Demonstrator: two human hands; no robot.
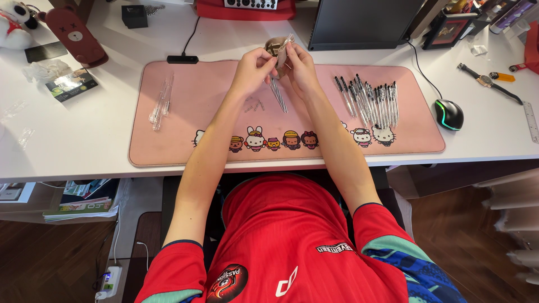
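Note:
Both my hands are raised together over the far middle of the pink desk mat (pixel 185 140). My left hand (pixel 254 66) and my right hand (pixel 296 63) pinch a small clear pen part (pixel 283 47) between their fingertips. Just below the hands several thin pen refills (pixel 277 94) lie on the mat, with small springs (pixel 254 104) beside them. A row of several clear pens (pixel 370 101) lies to the right of my right arm. A few clear pen barrels (pixel 161 102) lie at the mat's left side.
A black mouse (pixel 447 114) sits right of the mat, with a wristwatch (pixel 487 82) and a clear ruler (pixel 531 120) beyond. A dark monitor (pixel 362 23) stands at the back. A plush toy (pixel 16 23), a brown case (pixel 74 35) and plastic wrappers (pixel 45 70) lie at the left.

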